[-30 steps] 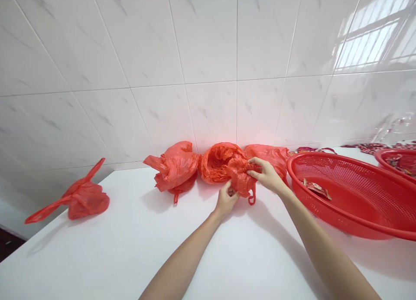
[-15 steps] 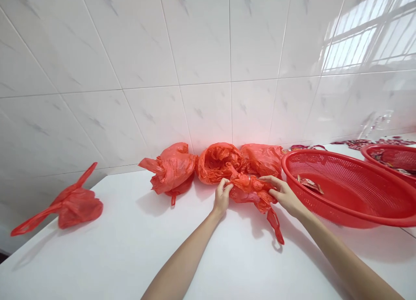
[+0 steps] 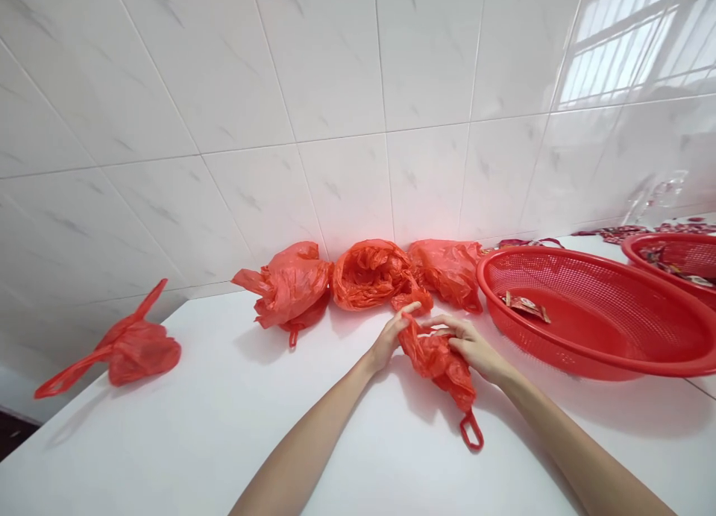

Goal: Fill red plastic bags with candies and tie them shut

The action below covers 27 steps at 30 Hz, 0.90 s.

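Between my hands is a crumpled red plastic bag [image 3: 439,363], with one looped handle hanging down onto the white table [image 3: 235,434]. My left hand [image 3: 388,338] pinches its upper left edge. On the other side, the fingers of my right hand [image 3: 467,344] are curled into the bag's upper right edge, and the thumb is partly hidden. Just behind my hands sits a bunched red bag [image 3: 372,274] with its mouth open and folded outward. Another red bag [image 3: 447,271] lies against the wall, to the right of it.
A filled-looking red bag [image 3: 294,286] stands left of centre, and a tied red bag [image 3: 142,352] sits at the table's left edge. At right are a large red basket [image 3: 593,356] holding a small packet [image 3: 526,307], and a second red basket [image 3: 665,251]. White tiles [image 3: 335,76] rise behind.
The bag in my hands has been drawn nearer and gathered, away from the bunched bag behind. My right hand has moved slightly left, closer to my left hand.
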Each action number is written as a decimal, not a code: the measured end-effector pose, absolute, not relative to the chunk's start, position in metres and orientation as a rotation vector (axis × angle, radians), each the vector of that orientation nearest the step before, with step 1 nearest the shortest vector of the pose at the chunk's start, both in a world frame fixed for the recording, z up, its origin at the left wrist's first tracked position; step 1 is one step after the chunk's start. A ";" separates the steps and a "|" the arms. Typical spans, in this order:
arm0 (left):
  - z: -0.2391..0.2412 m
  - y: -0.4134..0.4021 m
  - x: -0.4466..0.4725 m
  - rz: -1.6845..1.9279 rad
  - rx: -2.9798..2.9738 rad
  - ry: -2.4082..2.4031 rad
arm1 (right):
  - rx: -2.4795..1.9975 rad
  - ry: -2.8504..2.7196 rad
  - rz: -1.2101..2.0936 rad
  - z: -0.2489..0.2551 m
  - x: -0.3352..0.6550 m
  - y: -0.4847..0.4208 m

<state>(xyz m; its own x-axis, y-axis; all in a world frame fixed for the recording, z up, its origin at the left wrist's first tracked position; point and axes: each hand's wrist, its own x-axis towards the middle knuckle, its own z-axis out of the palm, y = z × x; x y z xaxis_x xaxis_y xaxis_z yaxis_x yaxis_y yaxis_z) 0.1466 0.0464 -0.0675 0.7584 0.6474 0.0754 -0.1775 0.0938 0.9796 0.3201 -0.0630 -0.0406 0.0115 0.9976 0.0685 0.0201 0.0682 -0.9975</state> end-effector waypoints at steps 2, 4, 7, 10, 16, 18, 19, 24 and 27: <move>-0.067 0.041 0.151 0.609 1.445 0.379 | -1.199 -1.301 1.153 -0.043 0.318 -0.062; -0.067 0.037 0.154 0.625 1.559 0.360 | -1.229 -1.377 1.147 -0.045 0.318 -0.062; -0.065 0.037 0.159 0.777 1.720 0.451 | -1.249 -1.471 1.141 -0.044 0.321 -0.063; -0.059 0.044 0.168 1.002 1.803 0.625 | -1.252 -1.524 1.190 -0.042 0.322 -0.064; -0.044 0.067 0.192 0.998 2.051 0.834 | -1.273 -1.615 1.225 -0.045 0.317 -0.065; -0.042 0.068 0.195 0.919 2.149 0.867 | -1.301 -1.627 1.187 -0.048 0.316 -0.065; -0.040 0.067 0.195 0.899 2.181 0.872 | -1.314 -1.633 1.168 -0.049 0.316 -0.065; -0.017 0.063 0.184 1.019 2.263 0.910 | -1.337 -1.684 1.111 -0.048 0.314 -0.068; 0.006 0.078 0.164 1.139 2.235 1.038 | -1.335 -1.671 1.066 -0.043 0.313 -0.070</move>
